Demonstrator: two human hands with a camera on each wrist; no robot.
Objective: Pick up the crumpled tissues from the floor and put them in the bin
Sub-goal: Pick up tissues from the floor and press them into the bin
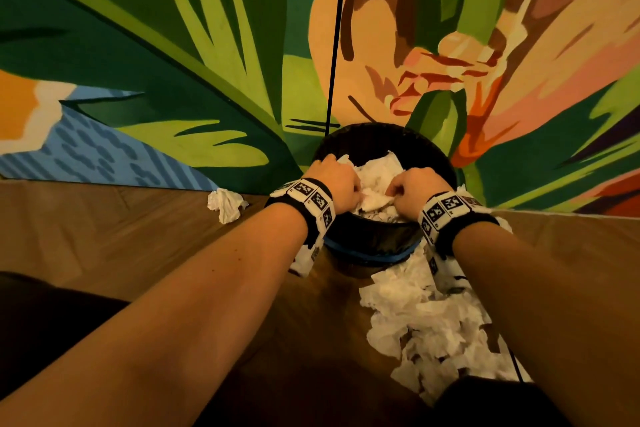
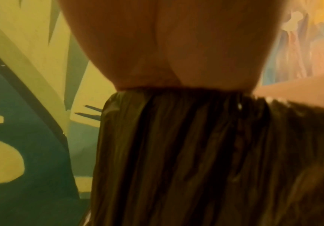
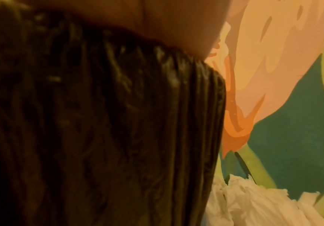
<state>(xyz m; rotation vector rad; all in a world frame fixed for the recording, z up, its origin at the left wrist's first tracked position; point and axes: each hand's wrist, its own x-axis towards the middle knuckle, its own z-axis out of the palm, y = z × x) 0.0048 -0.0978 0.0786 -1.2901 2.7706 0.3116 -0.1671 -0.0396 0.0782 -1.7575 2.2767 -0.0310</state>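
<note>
A round bin (image 1: 367, 255) with a black liner stands on the floor against the painted wall. White crumpled tissues (image 1: 377, 170) fill its top. My left hand (image 1: 349, 189) reaches in from the left rim, its fingers curled down into the tissues. From the right, my right hand (image 1: 398, 191) reaches in with fingers curled, pinching the tissues. A large pile of tissues (image 1: 426, 319) lies on the floor in front of the bin, under my right forearm. One tissue (image 1: 225, 204) lies left of the bin by the wall. The wrist views show only palm heels and the liner's outside (image 2: 196, 152) (image 3: 99, 122).
The floor (image 1: 121, 236) is brown wood. The mural wall (image 1: 173, 62) rises directly behind the bin, with a thin black cord (image 1: 334, 45) hanging down to it. More tissue (image 3: 254, 203) lies at the bin's right side by the wall. A dark shape (image 1: 41, 315) sits at lower left.
</note>
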